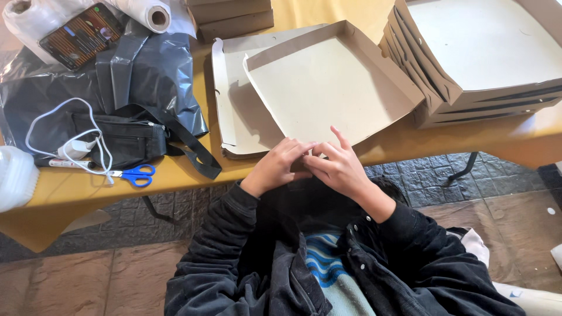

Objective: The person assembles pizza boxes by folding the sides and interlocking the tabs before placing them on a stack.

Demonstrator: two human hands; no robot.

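A half-folded cardboard box [328, 88] lies on the yellow bench [175, 169], just beyond the fingers. Left hand [275, 167] and right hand [336, 167] are pressed together at its near edge, fingers curled on the flap; whether it is pinched cannot be told. The crease is probably best kept straight.

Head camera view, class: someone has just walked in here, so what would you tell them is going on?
A person in a dark jacket works at a yellow table. Both hands, left hand and right hand, meet at the near edge of an open cardboard box, fingers pinching its front flap. A stack of folded boxes stands to the right. Blue-handled scissors, a black bag and a phone lie to the left.
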